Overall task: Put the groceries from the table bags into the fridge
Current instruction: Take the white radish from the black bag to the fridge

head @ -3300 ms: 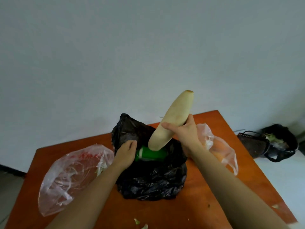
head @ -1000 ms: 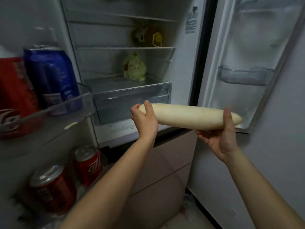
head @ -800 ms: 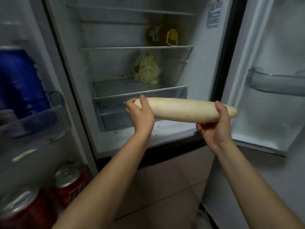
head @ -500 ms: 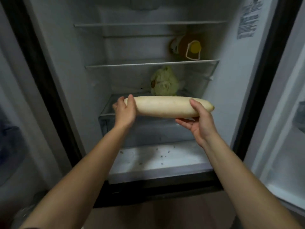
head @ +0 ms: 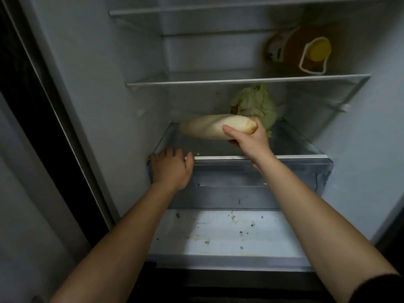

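You held the white radish [head: 205,129] inside the fridge [head: 91,88], over the glass shelf [head: 295,157] above the drawer [head: 240,184].
Your right hand [head: 248,139] gripped its right end, thumb across the near side; can't tell if it touched the shelf. Your left hand [head: 172,167] rested on the shelf's near left edge, fingers relaxed, holding nothing. The cabbage [head: 256,103] sat just behind the radish.

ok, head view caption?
Right hand holds long white radish over glass shelf by green cabbage; left hand on shelf edge.
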Available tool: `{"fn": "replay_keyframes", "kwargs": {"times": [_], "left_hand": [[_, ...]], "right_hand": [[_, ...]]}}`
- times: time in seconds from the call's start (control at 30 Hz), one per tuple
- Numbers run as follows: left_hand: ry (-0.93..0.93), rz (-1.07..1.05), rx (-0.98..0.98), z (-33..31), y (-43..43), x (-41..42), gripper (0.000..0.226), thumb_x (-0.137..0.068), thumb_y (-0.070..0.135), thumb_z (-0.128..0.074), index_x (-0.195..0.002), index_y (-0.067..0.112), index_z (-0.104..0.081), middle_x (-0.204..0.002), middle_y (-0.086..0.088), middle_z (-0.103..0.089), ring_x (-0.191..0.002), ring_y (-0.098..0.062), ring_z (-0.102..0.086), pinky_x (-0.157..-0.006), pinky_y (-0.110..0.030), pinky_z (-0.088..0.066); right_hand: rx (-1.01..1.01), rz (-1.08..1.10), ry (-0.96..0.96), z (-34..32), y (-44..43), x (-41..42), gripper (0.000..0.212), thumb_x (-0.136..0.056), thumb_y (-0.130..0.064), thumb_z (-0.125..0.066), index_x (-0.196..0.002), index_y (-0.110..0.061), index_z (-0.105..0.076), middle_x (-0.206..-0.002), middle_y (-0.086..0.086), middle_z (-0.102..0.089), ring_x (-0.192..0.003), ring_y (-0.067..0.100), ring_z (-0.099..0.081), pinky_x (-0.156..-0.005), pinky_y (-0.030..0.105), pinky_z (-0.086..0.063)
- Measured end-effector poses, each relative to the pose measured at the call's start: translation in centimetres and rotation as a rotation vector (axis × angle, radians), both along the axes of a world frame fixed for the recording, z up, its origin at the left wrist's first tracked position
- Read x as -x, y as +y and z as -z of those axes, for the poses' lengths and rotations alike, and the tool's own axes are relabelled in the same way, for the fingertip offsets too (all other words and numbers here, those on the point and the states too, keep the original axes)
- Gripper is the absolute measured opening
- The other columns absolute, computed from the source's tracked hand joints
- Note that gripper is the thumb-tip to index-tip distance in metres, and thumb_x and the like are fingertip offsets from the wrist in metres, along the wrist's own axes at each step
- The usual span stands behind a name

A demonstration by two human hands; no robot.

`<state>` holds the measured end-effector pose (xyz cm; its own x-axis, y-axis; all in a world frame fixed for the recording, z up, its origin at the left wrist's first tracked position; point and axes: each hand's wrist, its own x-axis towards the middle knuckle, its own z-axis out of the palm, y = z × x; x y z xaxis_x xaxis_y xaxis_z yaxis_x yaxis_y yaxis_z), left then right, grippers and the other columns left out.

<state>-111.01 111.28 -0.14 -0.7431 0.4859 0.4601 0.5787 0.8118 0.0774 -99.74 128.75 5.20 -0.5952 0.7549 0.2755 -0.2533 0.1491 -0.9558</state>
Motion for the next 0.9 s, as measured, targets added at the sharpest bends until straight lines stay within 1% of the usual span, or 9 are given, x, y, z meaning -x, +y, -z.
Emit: {"fn": "replay_keyframes", "kwargs": {"times": [0.07, 0.1, 0.17, 0.23, 0.33, 0.43, 0.53, 0.73, 0.9], "left_hand": [[0.018, 0.0, -0.021, 0.2, 0.0, 0.1, 0.065, -0.09, 0.051, -0.015, -0.099, 0.012, -0.068, -0.106, -0.019, -0.067, -0.102, -0.036, -0.06, -0.093, -0.048, -0.038], [0.027, 0.005, -0.028, 0.5, 0.1, 0.3, 0.067, -0.089, 0.051, -0.014, -0.098, 0.012, -0.068, -0.104, -0.019, -0.067, -0.1, -0.037, -0.06, -0.091, -0.048, -0.038], [0.034, 0.011, -0.028, 0.8, 0.2, 0.4, 0.066, -0.089, 0.051, -0.015, -0.096, 0.012, -0.068, -0.102, -0.019, -0.067, -0.097, -0.037, -0.061, -0.09, -0.048, -0.038], [0.036, 0.013, -0.03, 0.9, 0.3, 0.6, 0.064, -0.089, 0.05, -0.018, -0.094, 0.011, -0.069, -0.1, -0.019, -0.068, -0.095, -0.038, -0.061, -0.091, -0.05, -0.039], [0.042, 0.009, -0.044, 1.1, 0.3, 0.7, 0.061, -0.09, 0.049, -0.021, -0.091, 0.01, -0.069, -0.097, -0.02, -0.067, -0.092, -0.039, -0.061, -0.091, -0.053, -0.041], [0.072, 0.009, -0.048, 1.4, 0.3, 0.8, 0.062, -0.091, 0.049, -0.021, -0.092, 0.01, -0.069, -0.097, -0.019, -0.067, -0.093, -0.039, -0.061, -0.093, -0.054, -0.041], [0.077, 0.009, -0.053, 1.3, 0.4, 0.7, 0.061, -0.091, 0.048, -0.021, -0.092, 0.01, -0.069, -0.097, -0.019, -0.068, -0.093, -0.038, -0.061, -0.093, -0.053, -0.04], [0.08, 0.014, -0.032, 1.0, 0.3, 0.5, 0.067, -0.09, 0.05, -0.015, -0.096, 0.011, -0.068, -0.102, -0.019, -0.067, -0.097, -0.037, -0.06, -0.094, -0.052, -0.039], [0.049, 0.019, -0.037, 0.8, -0.1, 0.2, 0.078, -0.087, 0.056, -0.003, -0.104, 0.015, -0.067, -0.112, -0.016, -0.065, -0.109, -0.035, -0.057, -0.099, -0.05, -0.034]], "right_hand": [[-0.141, 0.045, -0.093, -0.4, 1.0, 1.7, 0.062, -0.065, -0.033, -0.092, -0.115, -0.017, -0.059, -0.104, -0.001, -0.067, -0.097, 0.017, -0.067, -0.085, 0.039, -0.06], [-0.237, 0.068, -0.16, -0.7, 1.4, 2.3, 0.064, -0.064, -0.037, -0.092, -0.117, -0.017, -0.061, -0.105, -0.001, -0.067, -0.098, 0.017, -0.066, -0.088, 0.034, -0.058], [-0.449, 0.1, -0.318, -1.0, 2.1, 3.5, 0.07, -0.067, -0.042, -0.09, -0.126, -0.015, -0.062, -0.114, 0.002, -0.068, -0.106, 0.019, -0.064, -0.087, 0.022, -0.048], [-0.586, 0.123, -0.474, -0.7, 2.6, 4.6, 0.072, -0.07, -0.046, -0.087, -0.129, -0.014, -0.063, -0.123, 0.006, -0.068, -0.113, 0.023, -0.063, -0.086, 0.02, -0.043], [-0.612, 0.196, -0.578, 0.1, 3.6, 6.1, 0.074, -0.072, -0.062, -0.076, -0.128, -0.016, -0.063, -0.124, 0.008, -0.068, -0.115, 0.027, -0.062, -0.089, 0.027, -0.048], [-0.625, 0.247, -0.667, 0.4, 3.8, 6.9, 0.08, -0.082, -0.072, -0.058, -0.126, -0.005, -0.062, -0.124, 0.018, -0.065, -0.117, 0.035, -0.059, -0.091, 0.033, -0.048], [-0.602, 0.281, -0.653, 0.5, 3.3, 6.9, 0.08, -0.091, -0.069, -0.049, -0.122, 0.004, -0.061, -0.122, 0.025, -0.063, -0.116, 0.04, -0.057, -0.091, 0.037, -0.046], [-0.471, 0.172, -0.568, 0.8, 2.5, 4.8, 0.073, -0.093, -0.058, -0.054, -0.14, -0.004, -0.038, -0.136, 0.024, -0.055, -0.124, 0.042, -0.052, -0.096, 0.038, -0.044], [-0.684, 0.196, -0.629, 2.4, 1.4, -0.3, 0.061, -0.096, -0.053, -0.052, -0.132, -0.003, -0.048, -0.127, 0.026, -0.059, -0.118, 0.043, -0.055, -0.092, 0.044, -0.047]]}}
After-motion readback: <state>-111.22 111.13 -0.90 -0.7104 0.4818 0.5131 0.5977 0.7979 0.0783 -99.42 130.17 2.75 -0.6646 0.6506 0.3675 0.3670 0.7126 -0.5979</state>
